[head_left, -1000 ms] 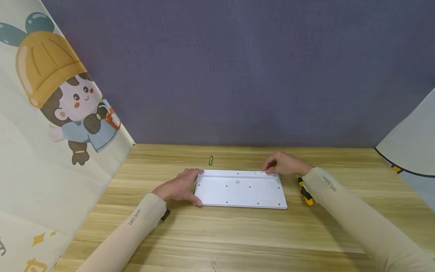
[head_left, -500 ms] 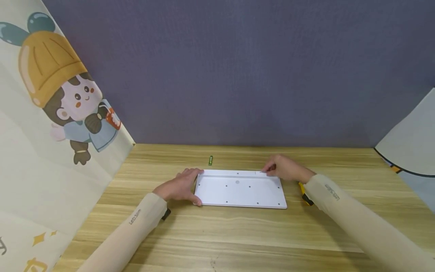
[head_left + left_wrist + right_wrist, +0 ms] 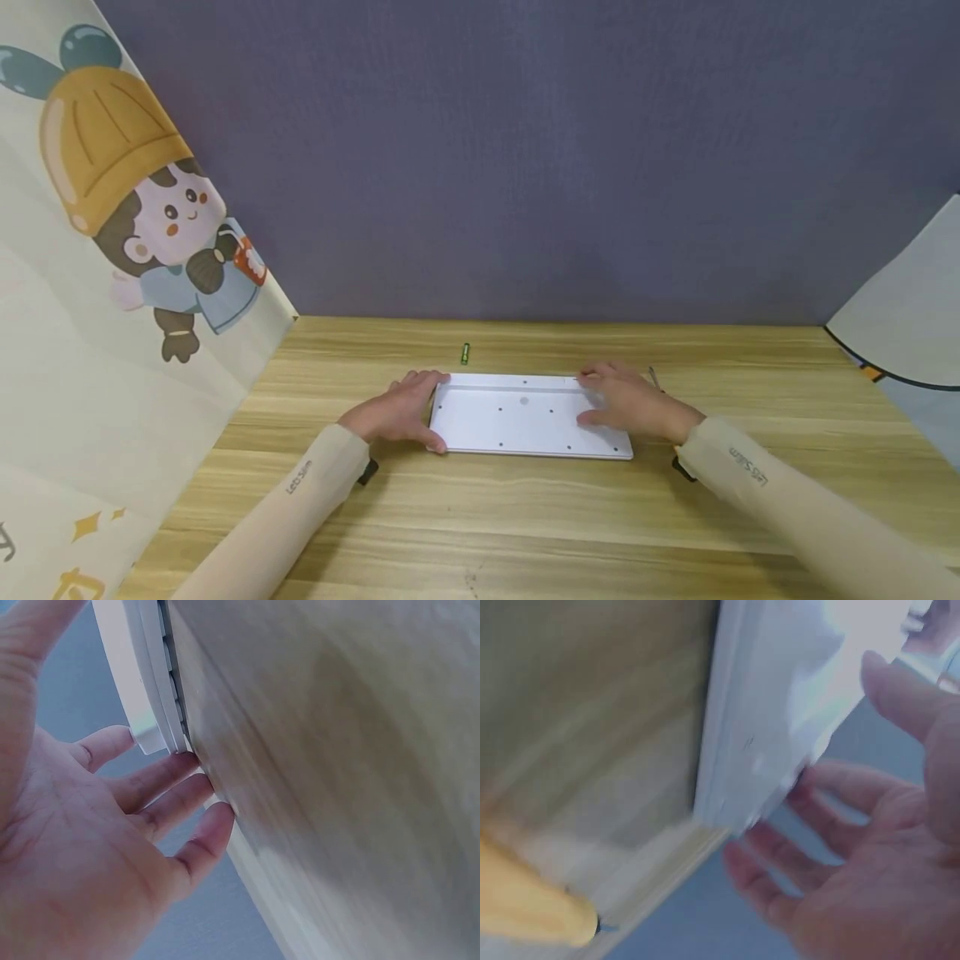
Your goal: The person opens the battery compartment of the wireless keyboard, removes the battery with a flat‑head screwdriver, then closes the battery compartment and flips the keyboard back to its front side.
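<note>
A white keyboard (image 3: 525, 425) lies face down on the wooden table, its screw-dotted back up. My left hand (image 3: 397, 412) holds its left end, thumb at the near corner and index finger at the far one. In the left wrist view, dark key edges show under the keyboard's rim, and other fingertips rest on the table. Over the right end, my right hand (image 3: 633, 404) spreads its fingers along the far edge, near a small panel seam in the back ridge, partly covered. The right thumb extends above the back; contact there cannot be told.
A small green battery (image 3: 465, 354) lies beyond the keyboard. Right of it is a screwdriver with a yellow handle (image 3: 532, 900), mostly behind the right arm in the head view. A blue-grey partition (image 3: 555, 167) stands at the table's far edge.
My right hand has let go of its pinch at the far ridge and moved slightly nearer, its fingers spreading over the keyboard's right end. The left hand has stayed in place.
</note>
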The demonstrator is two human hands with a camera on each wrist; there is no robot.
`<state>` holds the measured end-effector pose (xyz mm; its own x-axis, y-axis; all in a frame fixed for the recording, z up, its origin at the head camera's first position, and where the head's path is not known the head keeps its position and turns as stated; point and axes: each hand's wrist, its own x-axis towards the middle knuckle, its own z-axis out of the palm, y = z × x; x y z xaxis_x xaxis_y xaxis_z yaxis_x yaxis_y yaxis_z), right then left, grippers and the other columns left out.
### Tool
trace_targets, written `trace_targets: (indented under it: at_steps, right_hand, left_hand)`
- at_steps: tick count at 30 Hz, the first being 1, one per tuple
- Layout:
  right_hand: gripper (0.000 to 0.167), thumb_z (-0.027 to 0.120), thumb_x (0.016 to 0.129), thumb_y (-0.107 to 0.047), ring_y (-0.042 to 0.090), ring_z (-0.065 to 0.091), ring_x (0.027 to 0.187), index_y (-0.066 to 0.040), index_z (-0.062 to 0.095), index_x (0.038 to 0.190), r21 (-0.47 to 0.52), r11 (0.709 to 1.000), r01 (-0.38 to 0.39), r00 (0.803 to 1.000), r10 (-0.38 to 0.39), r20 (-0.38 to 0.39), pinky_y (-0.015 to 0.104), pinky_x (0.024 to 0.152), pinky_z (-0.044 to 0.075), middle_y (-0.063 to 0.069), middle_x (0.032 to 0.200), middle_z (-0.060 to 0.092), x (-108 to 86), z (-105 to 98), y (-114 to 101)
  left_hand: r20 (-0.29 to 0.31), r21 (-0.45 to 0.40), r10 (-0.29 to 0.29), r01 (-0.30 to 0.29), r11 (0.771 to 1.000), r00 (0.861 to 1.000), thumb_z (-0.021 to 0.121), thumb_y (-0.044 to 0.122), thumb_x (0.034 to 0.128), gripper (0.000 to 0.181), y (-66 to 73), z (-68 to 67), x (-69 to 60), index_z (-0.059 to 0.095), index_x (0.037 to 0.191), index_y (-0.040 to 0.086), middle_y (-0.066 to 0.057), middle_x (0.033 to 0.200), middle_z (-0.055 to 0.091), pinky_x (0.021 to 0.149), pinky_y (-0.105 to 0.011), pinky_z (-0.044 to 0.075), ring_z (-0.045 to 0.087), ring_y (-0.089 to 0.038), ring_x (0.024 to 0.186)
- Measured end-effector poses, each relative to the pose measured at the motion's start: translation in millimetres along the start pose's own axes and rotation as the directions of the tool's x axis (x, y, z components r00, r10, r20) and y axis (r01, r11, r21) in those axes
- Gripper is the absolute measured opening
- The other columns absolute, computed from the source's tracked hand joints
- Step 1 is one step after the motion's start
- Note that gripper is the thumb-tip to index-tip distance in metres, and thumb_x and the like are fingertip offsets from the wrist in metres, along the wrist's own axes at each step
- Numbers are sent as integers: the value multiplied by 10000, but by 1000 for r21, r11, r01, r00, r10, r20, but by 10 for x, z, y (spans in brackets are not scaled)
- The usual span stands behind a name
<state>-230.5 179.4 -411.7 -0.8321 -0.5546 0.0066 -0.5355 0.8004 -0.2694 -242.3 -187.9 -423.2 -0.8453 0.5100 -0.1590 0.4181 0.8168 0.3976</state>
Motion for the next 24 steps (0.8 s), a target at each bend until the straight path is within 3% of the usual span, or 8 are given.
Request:
trace_targets:
  at_steps: [7, 18, 24]
  right_hand:
    - [1037, 674, 758, -585, 404, 261, 1298, 77, 266, 1444, -19, 999, -47, 995, 49, 85, 623, 965, 278, 213, 1472, 240, -72, 80, -140]
    - [1210, 708, 632, -687, 429, 187, 1326, 88, 254, 1443, -15, 999, -47, 992, 48, 119, 618, 1010, 204, 216, 1470, 227, -51, 129, -158]
    - [1249, 785, 585, -645, 421, 223, 1310, 123, 263, 1420, -27, 998, -53, 991, 56, 118, 600, 1027, 206, 251, 1443, 259, 23, 99, -249]
  left_hand:
    - [-2, 1, 4, -4, 1000, 1000, 861, 513, 540, 1132, -4, -29, -3, 318, 1435, 82, -103, 1438, 373, 1080, -532, 188, 313, -262, 1300]
    - [-15, -27, 4, -5, 1000, 1000, 873, 475, 544, 1102, -2, 34, -45, 336, 1417, 68, -114, 1420, 394, 1069, -562, 187, 337, -268, 1281]
    - [-10, -17, 29, -29, 999, 1000, 862, 489, 556, 1117, 31, -5, -27, 316, 1433, 65, -111, 1429, 384, 1070, -566, 180, 327, -276, 1290]
